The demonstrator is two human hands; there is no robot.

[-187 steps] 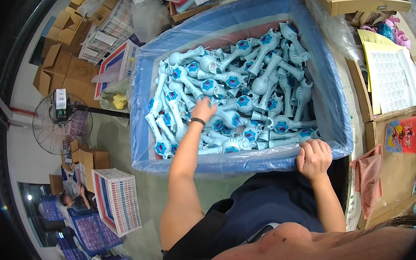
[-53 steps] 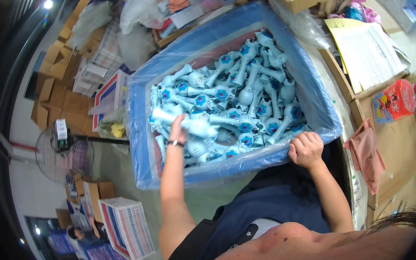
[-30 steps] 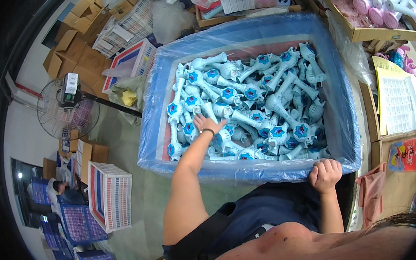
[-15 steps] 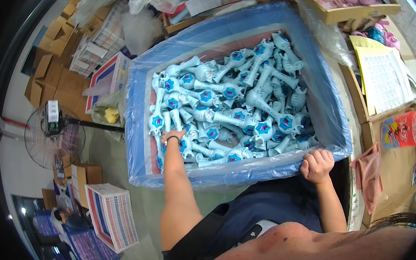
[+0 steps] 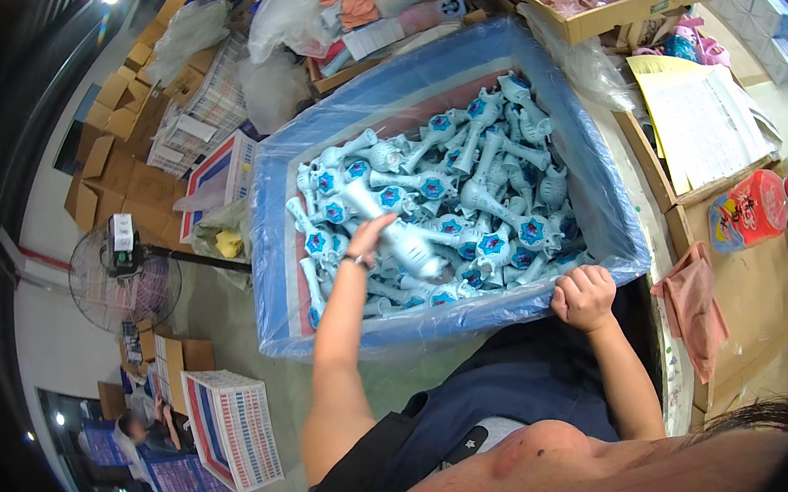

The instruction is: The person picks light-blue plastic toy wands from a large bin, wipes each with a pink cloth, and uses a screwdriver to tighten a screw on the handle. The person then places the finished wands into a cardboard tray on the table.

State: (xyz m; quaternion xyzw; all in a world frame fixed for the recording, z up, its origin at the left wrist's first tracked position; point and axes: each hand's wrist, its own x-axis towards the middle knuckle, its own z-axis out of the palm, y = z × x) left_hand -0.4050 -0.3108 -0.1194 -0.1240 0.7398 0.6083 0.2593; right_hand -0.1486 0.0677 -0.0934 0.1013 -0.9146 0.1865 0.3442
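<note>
A big blue bin [image 5: 452,321] lined with clear plastic film holds a heap of light-blue plastic toy pieces [image 5: 493,200]. Each has a flared stem and a rounded head, many with a dark-blue star-shaped emblem. Over the left part of the heap, my left hand [image 5: 370,241] is closed on a light-blue toy piece [image 5: 411,249], smeared by motion; whether it is one piece or two I cannot tell. My right hand [image 5: 586,298] is curled in a fist over the bin's near right rim, gripping the film-covered edge.
A red-capped plastic jug [image 5: 754,210], a pink cloth [image 5: 694,299] and paper sheets [image 5: 698,130] lie on the right. A carton with pink toy parts [image 5: 613,16] sits at the far right. At left stand a fan [image 5: 125,274] and stacked cartons [image 5: 232,429]; another person [image 5: 152,426] is beyond.
My left hand has risen from the heap's near left corner and moved right, lifting a toy piece. My right hand stays on the rim. The whole view has shifted slightly.
</note>
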